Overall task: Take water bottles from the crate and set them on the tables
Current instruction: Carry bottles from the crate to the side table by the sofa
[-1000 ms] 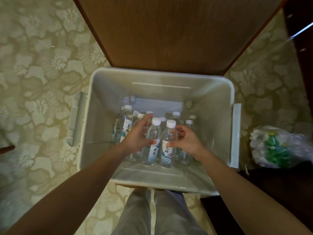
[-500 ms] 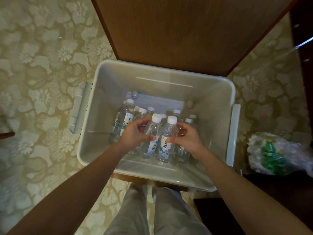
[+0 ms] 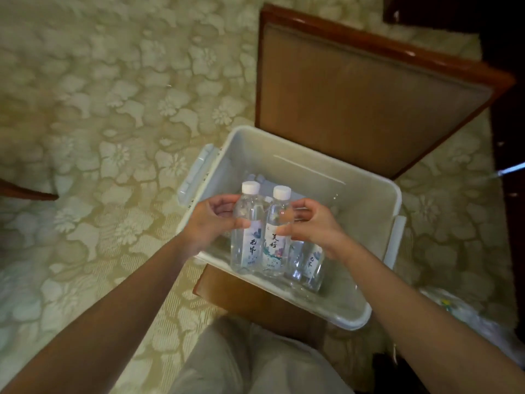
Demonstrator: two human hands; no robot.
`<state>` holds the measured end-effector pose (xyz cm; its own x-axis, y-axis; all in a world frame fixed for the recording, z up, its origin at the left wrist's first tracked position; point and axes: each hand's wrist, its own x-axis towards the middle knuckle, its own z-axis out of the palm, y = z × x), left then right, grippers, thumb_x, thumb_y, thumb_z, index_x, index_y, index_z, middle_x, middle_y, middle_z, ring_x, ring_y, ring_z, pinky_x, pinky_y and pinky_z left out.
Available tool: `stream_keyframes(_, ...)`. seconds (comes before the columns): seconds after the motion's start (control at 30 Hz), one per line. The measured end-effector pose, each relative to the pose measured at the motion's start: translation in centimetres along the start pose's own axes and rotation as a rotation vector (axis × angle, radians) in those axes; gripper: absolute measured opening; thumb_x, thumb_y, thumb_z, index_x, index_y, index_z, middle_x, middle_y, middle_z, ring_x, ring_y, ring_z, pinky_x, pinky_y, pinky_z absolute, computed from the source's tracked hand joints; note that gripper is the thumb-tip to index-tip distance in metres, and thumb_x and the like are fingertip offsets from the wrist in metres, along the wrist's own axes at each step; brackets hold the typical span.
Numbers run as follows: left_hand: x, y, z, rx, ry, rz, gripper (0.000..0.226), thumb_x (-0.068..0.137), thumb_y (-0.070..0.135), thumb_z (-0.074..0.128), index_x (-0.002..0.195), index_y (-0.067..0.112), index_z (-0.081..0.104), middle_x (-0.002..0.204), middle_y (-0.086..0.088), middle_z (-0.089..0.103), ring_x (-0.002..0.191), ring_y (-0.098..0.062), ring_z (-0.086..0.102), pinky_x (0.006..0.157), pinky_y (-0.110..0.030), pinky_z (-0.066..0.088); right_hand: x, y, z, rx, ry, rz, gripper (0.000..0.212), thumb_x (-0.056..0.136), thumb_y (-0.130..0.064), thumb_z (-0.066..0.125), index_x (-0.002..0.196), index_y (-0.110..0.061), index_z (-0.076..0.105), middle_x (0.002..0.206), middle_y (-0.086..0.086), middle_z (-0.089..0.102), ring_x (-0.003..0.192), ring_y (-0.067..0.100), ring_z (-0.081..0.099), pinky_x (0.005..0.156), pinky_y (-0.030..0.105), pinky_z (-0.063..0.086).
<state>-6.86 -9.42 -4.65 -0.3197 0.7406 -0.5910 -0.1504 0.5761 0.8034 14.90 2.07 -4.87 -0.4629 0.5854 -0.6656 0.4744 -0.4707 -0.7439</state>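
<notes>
Left grip (image 3: pixel 211 220) curled round one water bottle (image 3: pixel 245 237); right grip (image 3: pixel 315 226) pinched second bottle (image 3: pixel 276 240). Both upright, touching side by side, above crate's (image 3: pixel 326 177) near edge. More bottles (image 3: pixel 308 263) stood inside crate, under right grip.

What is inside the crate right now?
A few bottles stand in the crate under the right hand. That hand, the left hand and the two held bottles cover the rest, so no count.
</notes>
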Motion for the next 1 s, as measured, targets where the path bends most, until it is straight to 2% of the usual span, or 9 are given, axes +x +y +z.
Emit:
stream_keyframes(0.17,-6.4,1.4,-4.8,-0.119,0.086,0.071,0.061,0.057,0.007,0.085,0.115,0.014,0.068,0.100,0.007,0.077,0.094,-0.003,0.071,0.077,-0.017,0.057,-2.8,-5.2,4.2,-0.092,-0.124,-0.089,0.061,0.064,-0.011,0.091,0.116,-0.019,0.060,0.110,0.007,0.070,0.098,0.021,0.071,0.073,0.034,0.062)
stream_keyframes(0.23,-9.4,1.0,-6.9,-0.149,0.144,0.092,0.069,0.051,0.010,0.092,0.116,0.017,0.068,0.109,0.001,0.074,0.100,-0.007,0.070,0.081,-0.021,0.057,-4.1,-6.4,6.6,-0.128,-0.174,-0.125,0.061,0.064,-0.012,0.091,0.117,-0.018,0.061,0.112,0.009,0.071,0.097,0.022,0.072,0.076,0.039,0.063)
stream_keyframes(0.33,-14.9,-0.4,-10.0,-0.203,0.213,0.132,0.068,0.048,0.021,0.091,0.112,0.019,0.069,0.111,-0.003,0.074,0.097,-0.015,0.072,0.083,-0.032,0.057,-6.6,-7.4,10.9,-0.176,-0.265,-0.175,0.061,0.066,-0.011,0.090,0.119,-0.015,0.060,0.114,0.014,0.070,0.094,0.022,0.073,0.069,0.033,0.061)
stream_keyframes(0.4,-19.4,-2.0,-12.0,-0.243,0.261,0.165,0.065,0.049,0.020,0.089,0.111,0.018,0.069,0.109,-0.005,0.075,0.097,-0.018,0.071,0.083,-0.031,0.058,-9.0,-7.6,14.6,-0.218,-0.332,-0.202,0.057,0.068,-0.007,0.088,0.118,-0.012,0.061,0.116,0.017,0.069,0.091,0.022,0.073,0.063,0.029,0.059)
stream_keyframes(0.53,-28.1,-5.9,-15.3,-0.335,0.369,0.217,0.070,0.042,0.029,0.089,0.108,0.021,0.068,0.106,-0.001,0.076,0.099,-0.018,0.071,0.087,-0.033,0.057,-13.6,-7.2,21.6,-0.302,-0.452,-0.244,0.052,0.069,-0.005,0.086,0.115,-0.010,0.062,0.113,0.017,0.071,0.094,0.025,0.073,0.071,0.038,0.062)
stream_keyframes(0.67,-37.4,-10.6,-18.4,-0.402,0.505,0.264,0.072,0.043,0.031,0.087,0.111,0.021,0.068,0.108,-0.001,0.076,0.100,-0.016,0.071,0.091,-0.036,0.055,-18.5,-6.1,29.5,-0.374,-0.588,-0.308,0.057,0.067,-0.007,0.088,0.117,-0.009,0.061,0.112,0.017,0.071,0.093,0.025,0.073,0.071,0.038,0.062)
stream_keyframes(0.83,-48.1,-16.2,-21.6,-0.475,0.675,0.326,0.077,0.040,0.029,0.094,0.112,0.020,0.070,0.114,-0.005,0.074,0.103,-0.021,0.071,0.086,-0.032,0.059,-24.2,-4.3,39.5,-0.453,-0.785,-0.352,0.058,0.068,-0.009,0.088,0.118,-0.012,0.059,0.114,0.016,0.071,0.095,0.020,0.072,0.072,0.038,0.062)
stream_keyframes(0.9,-52.1,-18.2,-22.5,-0.494,0.758,0.336,0.080,0.036,0.036,0.098,0.110,0.023,0.071,0.114,-0.003,0.074,0.103,-0.020,0.071,0.087,-0.033,0.057,-26.5,-3.6,43.3,-0.472,-0.868,-0.365,0.054,0.069,-0.007,0.087,0.113,-0.016,0.057,0.101,0.008,0.071,0.093,0.017,0.072,0.068,0.035,0.062)
stream_keyframes(1.0,-57.5,-20.9,-23.6,-0.530,0.875,0.343,0.067,0.047,0.029,0.092,0.111,0.024,0.072,0.117,-0.001,0.073,0.107,-0.023,0.070,0.094,-0.039,0.053,-29.8,-2.6,48.6,-0.521,-0.991,-0.391,0.050,0.071,-0.006,0.086,0.107,-0.022,0.054,0.073,-0.015,0.068,0.090,0.015,0.072,0.069,0.035,0.061)
